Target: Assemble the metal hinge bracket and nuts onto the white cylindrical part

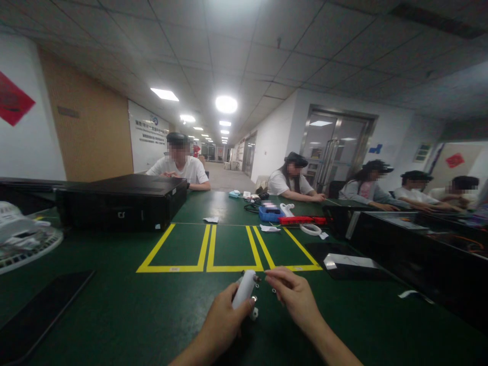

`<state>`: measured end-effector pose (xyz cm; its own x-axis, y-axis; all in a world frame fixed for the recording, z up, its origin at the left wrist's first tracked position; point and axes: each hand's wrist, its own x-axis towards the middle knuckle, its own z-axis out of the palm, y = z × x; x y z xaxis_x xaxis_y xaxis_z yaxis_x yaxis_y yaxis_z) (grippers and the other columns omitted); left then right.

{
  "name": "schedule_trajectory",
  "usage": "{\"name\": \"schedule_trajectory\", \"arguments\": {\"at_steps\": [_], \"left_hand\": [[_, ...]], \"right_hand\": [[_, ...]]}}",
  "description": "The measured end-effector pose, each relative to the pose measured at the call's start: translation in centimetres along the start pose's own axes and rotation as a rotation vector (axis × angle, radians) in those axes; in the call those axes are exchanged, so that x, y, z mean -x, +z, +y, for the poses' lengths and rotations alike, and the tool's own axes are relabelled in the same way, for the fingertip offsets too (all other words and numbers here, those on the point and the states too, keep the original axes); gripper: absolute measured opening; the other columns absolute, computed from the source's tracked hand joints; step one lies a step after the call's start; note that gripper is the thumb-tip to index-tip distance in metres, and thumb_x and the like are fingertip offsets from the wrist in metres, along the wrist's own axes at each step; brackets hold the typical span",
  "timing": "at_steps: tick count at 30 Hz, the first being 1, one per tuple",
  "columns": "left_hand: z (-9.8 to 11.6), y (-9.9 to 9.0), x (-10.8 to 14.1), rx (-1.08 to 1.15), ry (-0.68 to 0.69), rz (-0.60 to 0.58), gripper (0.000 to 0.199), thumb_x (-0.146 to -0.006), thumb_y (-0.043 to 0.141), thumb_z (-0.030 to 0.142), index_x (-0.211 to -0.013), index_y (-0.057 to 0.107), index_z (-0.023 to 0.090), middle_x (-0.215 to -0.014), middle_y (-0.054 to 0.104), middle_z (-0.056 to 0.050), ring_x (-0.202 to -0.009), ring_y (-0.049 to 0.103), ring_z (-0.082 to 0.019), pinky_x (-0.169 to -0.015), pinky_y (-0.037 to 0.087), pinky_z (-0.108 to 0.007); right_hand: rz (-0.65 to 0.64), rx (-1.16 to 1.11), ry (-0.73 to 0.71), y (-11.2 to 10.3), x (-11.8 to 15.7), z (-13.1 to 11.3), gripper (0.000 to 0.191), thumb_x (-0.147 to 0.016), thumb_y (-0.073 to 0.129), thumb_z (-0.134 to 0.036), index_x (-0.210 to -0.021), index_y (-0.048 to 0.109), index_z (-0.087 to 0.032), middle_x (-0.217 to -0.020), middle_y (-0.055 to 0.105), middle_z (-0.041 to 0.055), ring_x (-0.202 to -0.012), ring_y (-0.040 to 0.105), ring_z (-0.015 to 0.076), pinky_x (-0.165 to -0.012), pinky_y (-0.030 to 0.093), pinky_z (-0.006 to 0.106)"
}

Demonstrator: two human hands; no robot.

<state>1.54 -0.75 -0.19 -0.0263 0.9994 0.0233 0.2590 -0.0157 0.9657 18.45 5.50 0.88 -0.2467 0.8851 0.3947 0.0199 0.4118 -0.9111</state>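
Across the green worktop (114, 325), a black computer case (122, 203) lies off to the left, and yellow-taped rectangles (236, 268) mark the surface ahead. Just short of them, the left hand (223, 317) and right hand (295, 300) sit close together but apart. The left wraps a tilted white plastic cylinder (244, 288), seemingly to leave its metal-fitted top end exposed; the right curls beside that end – whether it pinches anything, I cannot tell.

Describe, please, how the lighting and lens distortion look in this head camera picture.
In the head view, the round ceiling light glares white, the wide lens bows the ceiling and table edges, while the left hand and right hand look dim but sharp.
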Motion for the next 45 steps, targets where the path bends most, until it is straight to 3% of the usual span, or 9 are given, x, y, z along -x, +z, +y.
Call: {"name": "schedule_trajectory", "arguments": {"at_steps": [7, 12, 19, 24, 32, 35, 39, 42, 45], "left_hand": [[-0.7, 0.1, -0.3, -0.038, 0.001, -0.015, 0.043, -0.075, 0.053, 0.039, -0.106, 0.057, 0.01, -0.074, 0.062, -0.003, -0.044, 0.047, -0.009, -0.039, 0.036, -0.02], [-0.8, 0.0, -0.3, -0.018, 0.008, -0.062, 0.042, -0.075, 0.054, 0.04, -0.107, 0.057, 0.012, -0.075, 0.062, -0.003, -0.045, 0.049, -0.01, -0.039, 0.037, -0.019], [-0.1, -0.4, 0.0, 0.041, 0.076, -0.108, 0.042, -0.073, 0.056, 0.038, -0.103, 0.06, 0.01, -0.076, 0.061, -0.004, -0.062, 0.053, -0.014, -0.051, 0.04, -0.021], [-0.1, -0.6, 0.1, 0.028, 0.1, -0.127, 0.04, -0.073, 0.056, 0.037, -0.101, 0.061, 0.01, -0.077, 0.062, -0.004, -0.068, 0.054, -0.015, -0.059, 0.041, -0.023], [-0.4, -0.4, 0.0, -0.061, 0.118, -0.094, 0.034, -0.077, 0.054, 0.037, -0.099, 0.062, 0.013, -0.081, 0.064, -0.004, -0.071, 0.056, -0.017, -0.062, 0.041, -0.023], [-0.4, -0.2, 0.0, -0.06, 0.112, -0.077, 0.033, -0.077, 0.055, 0.037, -0.099, 0.062, 0.014, -0.079, 0.065, -0.003, -0.072, 0.056, -0.017, -0.062, 0.04, -0.023], [0.0, -0.3, 0.0, 0.03, 0.053, -0.089, 0.034, -0.073, 0.055, 0.036, -0.097, 0.061, 0.013, -0.074, 0.062, -0.001, -0.068, 0.053, -0.015, -0.06, 0.04, -0.023], [-0.1, -0.5, -0.1, 0.092, 0.033, -0.122, 0.036, -0.071, 0.054, 0.039, -0.093, 0.06, 0.011, -0.072, 0.06, -0.001, -0.063, 0.051, -0.014, -0.055, 0.039, -0.023], [-0.3, -0.6, -0.2, 0.116, 0.047, -0.141, 0.036, -0.07, 0.057, 0.042, -0.089, 0.06, 0.011, -0.071, 0.061, -0.002, -0.062, 0.052, -0.015, -0.056, 0.039, -0.024]], "right_hand": [[0.005, 0.126, -0.126, 1.2, 0.5, 0.2, 0.027, -0.076, 0.067, -0.046, -0.076, 0.075, -0.02, -0.075, 0.065, 0.006, -0.068, 0.058, 0.0192, -0.057, 0.045, 0.026], [0.022, 0.113, -0.122, 1.7, 0.7, 0.2, 0.028, -0.076, 0.067, -0.047, -0.078, 0.075, -0.02, -0.074, 0.063, 0.0056, -0.067, 0.056, 0.0194, -0.058, 0.044, 0.026], [-0.01, -0.405, 0.25, 2.7, 1.0, 0.6, 0.039, -0.059, 0.08, -0.051, -0.075, 0.072, -0.016, -0.054, 0.052, -0.0011, -0.041, 0.036, 0.0078, -0.041, 0.029, 0.02], [0.011, -0.578, 0.294, 3.1, 1.1, 0.4, 0.036, -0.054, 0.085, -0.043, -0.072, 0.07, -0.016, -0.059, 0.056, 0.0001, -0.046, 0.042, 0.0089, -0.046, 0.035, 0.02], [0.035, -0.308, 0.152, 3.1, 1.4, 0.6, 0.042, -0.068, 0.072, -0.055, -0.079, 0.067, -0.015, -0.056, 0.053, -0.0013, -0.044, 0.042, 0.0102, -0.044, 0.036, 0.021], [0.069, -0.051, -0.047, 2.9, 1.6, 0.6, 0.035, -0.079, 0.064, -0.051, -0.083, 0.068, -0.017, -0.061, 0.056, 0.0007, -0.046, 0.047, 0.012, -0.044, 0.038, 0.022], [0.078, 0.229, -0.29, 2.7, 1.6, 0.8, 0.022, -0.088, 0.055, -0.036, -0.088, 0.071, -0.021, -0.07, 0.061, 0.0026, -0.057, 0.055, 0.0156, -0.056, 0.045, 0.025], [0.057, 0.235, -0.235, 2.9, 1.4, 1.5, 0.024, -0.085, 0.057, -0.036, -0.096, 0.072, -0.02, -0.072, 0.065, 0.0035, -0.059, 0.058, 0.0176, -0.057, 0.046, 0.026], [0.053, 0.19, -0.109, 3.3, 1.3, 2.2, 0.033, -0.081, 0.059, -0.042, -0.099, 0.071, -0.017, -0.057, 0.06, 0.001, -0.048, 0.053, 0.0161, -0.048, 0.043, 0.025]]}}
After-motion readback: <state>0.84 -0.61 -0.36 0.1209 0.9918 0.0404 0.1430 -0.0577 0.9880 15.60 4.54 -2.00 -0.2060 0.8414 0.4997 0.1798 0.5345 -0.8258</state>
